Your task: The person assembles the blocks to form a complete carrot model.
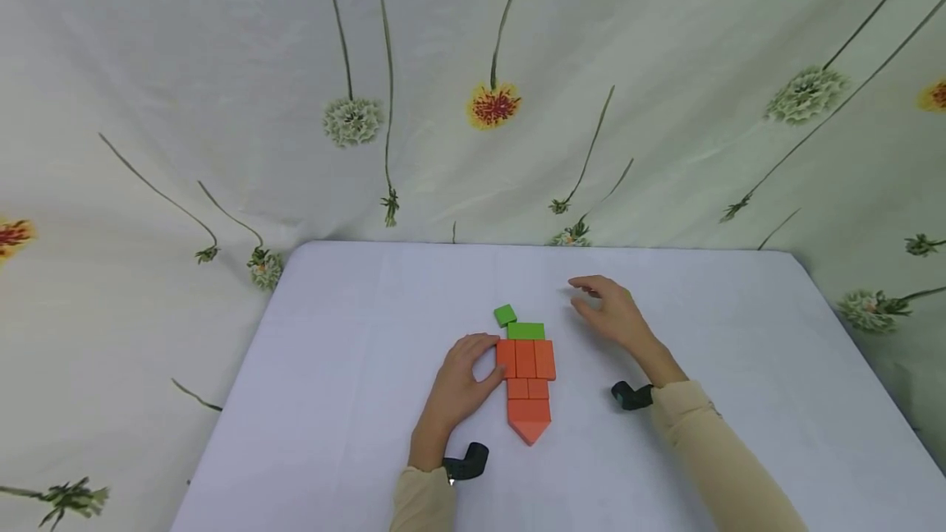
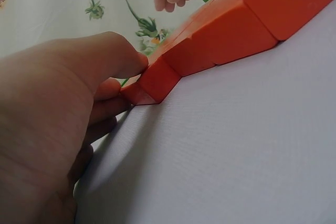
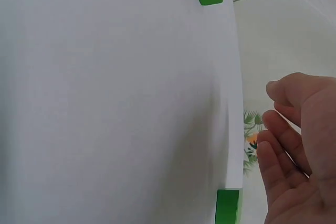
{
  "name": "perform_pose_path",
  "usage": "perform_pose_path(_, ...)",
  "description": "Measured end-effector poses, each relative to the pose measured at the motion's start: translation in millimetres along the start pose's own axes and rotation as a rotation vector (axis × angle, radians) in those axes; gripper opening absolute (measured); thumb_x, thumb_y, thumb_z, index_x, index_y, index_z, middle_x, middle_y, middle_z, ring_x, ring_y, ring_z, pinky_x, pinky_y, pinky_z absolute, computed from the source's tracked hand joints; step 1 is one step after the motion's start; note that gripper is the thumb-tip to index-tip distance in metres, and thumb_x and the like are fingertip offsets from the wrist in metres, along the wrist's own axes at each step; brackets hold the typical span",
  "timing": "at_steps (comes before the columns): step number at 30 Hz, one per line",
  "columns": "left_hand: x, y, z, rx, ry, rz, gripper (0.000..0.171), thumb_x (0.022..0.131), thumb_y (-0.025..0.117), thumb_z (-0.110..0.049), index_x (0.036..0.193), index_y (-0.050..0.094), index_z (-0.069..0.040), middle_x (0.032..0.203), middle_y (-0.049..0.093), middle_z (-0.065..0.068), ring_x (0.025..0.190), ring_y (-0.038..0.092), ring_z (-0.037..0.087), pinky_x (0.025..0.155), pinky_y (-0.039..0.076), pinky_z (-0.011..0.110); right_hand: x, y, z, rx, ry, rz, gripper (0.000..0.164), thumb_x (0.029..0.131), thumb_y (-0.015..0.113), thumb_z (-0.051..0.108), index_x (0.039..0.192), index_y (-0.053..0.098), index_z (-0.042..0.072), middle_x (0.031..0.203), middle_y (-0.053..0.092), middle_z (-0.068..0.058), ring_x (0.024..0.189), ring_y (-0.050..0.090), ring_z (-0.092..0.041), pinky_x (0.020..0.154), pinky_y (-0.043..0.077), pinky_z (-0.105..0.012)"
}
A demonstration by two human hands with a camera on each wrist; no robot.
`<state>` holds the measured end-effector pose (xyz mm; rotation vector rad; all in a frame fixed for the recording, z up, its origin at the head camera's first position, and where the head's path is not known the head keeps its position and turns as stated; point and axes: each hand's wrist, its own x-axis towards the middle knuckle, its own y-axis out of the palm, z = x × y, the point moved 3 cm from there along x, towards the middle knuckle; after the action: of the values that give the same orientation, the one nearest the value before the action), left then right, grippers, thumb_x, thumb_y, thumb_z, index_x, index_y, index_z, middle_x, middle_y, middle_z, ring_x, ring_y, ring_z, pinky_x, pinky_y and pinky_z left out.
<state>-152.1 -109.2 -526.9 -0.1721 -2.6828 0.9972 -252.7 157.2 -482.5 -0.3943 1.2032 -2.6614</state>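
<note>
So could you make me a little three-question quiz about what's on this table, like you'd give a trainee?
1. True or false: the left hand touches the orange blocks.
2. Which shape do the blocks form? A) a house B) a carrot C) a boat
3. What lies under the right hand, and does the hand grip it?

Key
1. True: its fingers rest against the left edge of the top orange row.
2. B: orange body tapering to a point, with the green blocks on top.
3. Another green block; the hand hovers open, not gripping it.
</note>
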Motion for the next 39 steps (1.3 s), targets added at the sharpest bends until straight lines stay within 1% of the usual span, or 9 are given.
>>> perform_pose_path(8, 0.0, 0.2, -0.4, -0.009, -0.018, 0.012, 0.045, 0.094, 0.074, -0.018, 0.137, 0.063, -0.009, 0.137, 0.065, 0.009, 0.133, 0.055, 0.029, 0.114, 0.047, 0.048, -5.9, -11.6, -16.0, -0.042, 0.101, -0.055, 0.039, 0.098, 0.068, 0.013, 0.135, 0.064, 0.0, 0.135, 0.064, -0.024, 0.123, 0.06, -0.041, 0.105, 0.049, -0.058)
perform_pose_path(12, 0.0, 0.1, -0.7, -0.003, -0.01, 0.005, 0.045, 0.094, 0.074, -0.017, 0.137, 0.064, -0.008, 0.136, 0.065, 0.009, 0.133, 0.056, 0.03, 0.113, 0.048, 0.049, -6.5, -16.1, -24.8, -0.057, 0.113, -0.083, 0.04, 0.098, 0.068, 0.012, 0.134, 0.064, -0.002, 0.135, 0.063, -0.027, 0.124, 0.059, -0.045, 0.105, 0.048, -0.06)
perform_pose_path(15, 0.3, 0.3, -0.3, 0.004, 0.0, -0.004, 0.045, 0.094, 0.074, -0.016, 0.137, 0.064, -0.007, 0.136, 0.065, 0.01, 0.132, 0.056, 0.03, 0.112, 0.048, 0.049, -7.3, -18.7, -30.8, -0.072, 0.107, -0.107, 0.039, 0.097, 0.068, 0.011, 0.133, 0.065, -0.004, 0.133, 0.063, -0.029, 0.121, 0.059, -0.046, 0.103, 0.05, -0.06)
perform_pose_path(18, 0.2, 0.7, 0.1, 0.006, -0.005, -0.002, 0.045, 0.094, 0.074, -0.017, 0.137, 0.064, -0.008, 0.136, 0.065, 0.009, 0.132, 0.056, 0.029, 0.112, 0.048, 0.049, -9.2, -20.2, -35.9, -0.079, 0.113, -0.123, 0.039, 0.096, 0.069, 0.012, 0.131, 0.065, -0.005, 0.131, 0.063, -0.031, 0.118, 0.06, -0.047, 0.099, 0.051, -0.06)
perform_pose_path(23, 0.2, 0.4, -0.2, 0.001, -0.007, 0.003, 0.045, 0.094, 0.074, -0.017, 0.137, 0.064, -0.008, 0.136, 0.065, 0.009, 0.133, 0.056, 0.029, 0.113, 0.048, 0.049, -11.8, -20.8, -42.9, -0.078, 0.131, -0.126, 0.04, 0.095, 0.069, 0.013, 0.131, 0.065, -0.005, 0.131, 0.062, -0.032, 0.115, 0.06, -0.046, 0.097, 0.05, -0.06)
perform_pose_path(27, 0.2, -0.2, -0.5, 0.0, 0.001, 0.001, 0.044, 0.094, 0.074, -0.016, 0.137, 0.064, -0.008, 0.136, 0.065, 0.009, 0.132, 0.056, 0.029, 0.112, 0.048, 0.049, -13.5, -21.3, -47.1, -0.084, 0.146, -0.124, 0.042, 0.095, 0.07, 0.012, 0.131, 0.064, -0.006, 0.133, 0.061, -0.033, 0.12, 0.059, -0.047, 0.1, 0.049, -0.06)
perform_pose_path(30, 0.3, -0.7, -0.9, -0.004, 0.002, -0.001, 0.044, 0.094, 0.074, -0.016, 0.136, 0.064, -0.008, 0.136, 0.065, 0.01, 0.132, 0.056, 0.029, 0.112, 0.048, 0.05, -15.0, -22.3, -47.8, -0.096, 0.161, -0.125, 0.043, 0.094, 0.071, 0.014, 0.131, 0.064, -0.008, 0.133, 0.061, -0.034, 0.123, 0.058, -0.048, 0.102, 0.048, -0.061)
perform_pose_path(34, 0.2, -1.0, -1.7, -0.002, 0.007, -0.007, 0.044, 0.094, 0.075, -0.016, 0.136, 0.064, -0.007, 0.135, 0.066, 0.009, 0.132, 0.057, 0.029, 0.113, 0.048, 0.049, -17.3, -22.7, -46.8, -0.105, 0.182, -0.123, 0.043, 0.094, 0.072, 0.015, 0.13, 0.064, -0.008, 0.131, 0.061, -0.034, 0.121, 0.058, -0.048, 0.102, 0.048, -0.061)
perform_pose_path(39, 0.0, -1.0, -2.4, 0.017, 0.02, -0.019, 0.044, 0.093, 0.076, -0.016, 0.135, 0.065, -0.007, 0.134, 0.067, 0.008, 0.131, 0.057, 0.028, 0.113, 0.048, 0.047, -17.5, -20.4, -43.2, -0.095, 0.174, -0.122, 0.042, 0.095, 0.072, 0.014, 0.13, 0.064, -0.008, 0.131, 0.062, -0.033, 0.122, 0.058, -0.048, 0.103, 0.047, -0.06)
